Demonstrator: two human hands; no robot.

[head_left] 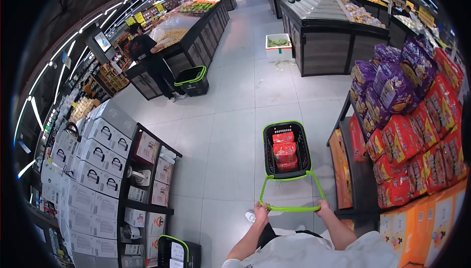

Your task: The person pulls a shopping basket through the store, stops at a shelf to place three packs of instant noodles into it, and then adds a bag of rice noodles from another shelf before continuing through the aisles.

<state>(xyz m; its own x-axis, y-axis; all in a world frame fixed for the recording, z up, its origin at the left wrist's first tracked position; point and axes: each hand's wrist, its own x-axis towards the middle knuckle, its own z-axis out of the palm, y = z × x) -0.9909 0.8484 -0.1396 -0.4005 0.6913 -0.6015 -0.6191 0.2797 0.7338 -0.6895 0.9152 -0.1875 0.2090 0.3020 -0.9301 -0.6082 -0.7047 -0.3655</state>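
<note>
white box (273, 54) w/ greens (278, 43) by stand (316, 52); purple pkgs (392, 85), rt side.

Top: loose whitish shirt (306, 252), lightly creased | sleeves (369, 244): short, same pale cloth, forearms (248, 238) bare below | legwear (267, 236): black-looking from here, mostly hidden | left shoe (250, 216): white

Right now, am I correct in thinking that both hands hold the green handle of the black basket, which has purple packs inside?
Not quite: the packs inside are red, not purple, as the head view shows. The rest is right: the left hand and right hand both hold the green handle of the black basket.
</note>
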